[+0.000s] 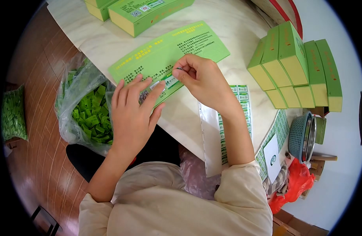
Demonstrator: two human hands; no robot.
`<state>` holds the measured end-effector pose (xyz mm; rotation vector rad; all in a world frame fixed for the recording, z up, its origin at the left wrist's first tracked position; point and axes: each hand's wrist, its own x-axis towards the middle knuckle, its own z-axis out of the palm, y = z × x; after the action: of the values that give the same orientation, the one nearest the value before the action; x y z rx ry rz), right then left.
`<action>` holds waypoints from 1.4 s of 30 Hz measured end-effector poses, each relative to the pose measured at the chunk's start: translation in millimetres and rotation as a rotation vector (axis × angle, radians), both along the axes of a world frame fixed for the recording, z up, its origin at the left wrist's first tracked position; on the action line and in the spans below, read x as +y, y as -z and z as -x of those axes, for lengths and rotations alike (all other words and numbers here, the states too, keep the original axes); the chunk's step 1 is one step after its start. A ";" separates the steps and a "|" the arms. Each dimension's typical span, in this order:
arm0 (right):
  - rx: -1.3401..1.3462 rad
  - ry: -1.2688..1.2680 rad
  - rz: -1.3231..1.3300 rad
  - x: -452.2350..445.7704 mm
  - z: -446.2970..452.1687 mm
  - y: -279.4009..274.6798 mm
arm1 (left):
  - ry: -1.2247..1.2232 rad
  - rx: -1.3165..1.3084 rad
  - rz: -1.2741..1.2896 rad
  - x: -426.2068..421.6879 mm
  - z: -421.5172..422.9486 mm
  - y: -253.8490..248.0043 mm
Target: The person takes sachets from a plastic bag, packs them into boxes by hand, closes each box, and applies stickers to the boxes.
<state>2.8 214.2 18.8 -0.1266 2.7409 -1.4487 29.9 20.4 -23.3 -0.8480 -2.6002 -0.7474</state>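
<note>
A long green box with yellow and black printing lies on the table in front of me. My left hand rests on its left part with fingers spread, beside a QR code. On the near edge of the box is a green and white label sticker. My right hand is closed in a pinch at the sticker's right end, thumb and forefinger together. Under my right forearm lies a sheet of stickers, partly covered by the arm, with a bare backing strip along its left side.
Green boxes are stacked at the right, and more green boxes stand at the back. A plastic bag of small green packets is at the left. A blue basket and red bag are at the right.
</note>
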 end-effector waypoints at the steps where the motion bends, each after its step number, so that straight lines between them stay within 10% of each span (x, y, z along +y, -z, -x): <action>1: 0.000 0.000 0.000 0.0 0.0 0.2 | 0.000 0.000 0.000 0.2 -0.1 0.2; 22: 0.064 0.412 -0.337 56.9 10.0 -10.6 | 0.115 -0.009 0.320 49.1 8.4 -9.6; 25: 0.211 0.482 -0.480 69.2 12.4 -1.0 | 0.250 0.011 0.304 65.0 8.5 7.6; 27: 0.196 0.509 -0.509 77.2 15.3 4.1 | 0.818 -0.352 -0.080 65.8 -4.4 28.8; 30: 0.109 0.520 -0.487 95.3 20.7 23.9 | 0.785 -0.100 -0.247 40.9 -8.8 -2.5; 32: 0.052 0.498 -0.431 96.2 20.8 20.5 | 0.228 -0.063 -0.402 2.5 -10.5 10.7; 35: -0.194 0.461 -0.016 86.1 22.2 11.8 | 0.020 -0.131 -0.703 -23.7 12.2 45.1; 42: -0.026 0.456 0.079 92.7 34.2 41.2 | 0.051 -0.202 -0.433 -33.1 32.2 61.7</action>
<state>-31.4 306.9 -22.4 0.5455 2.8101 -1.6325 -2.3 -12.7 -85.1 -0.7365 -2.4399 -1.4098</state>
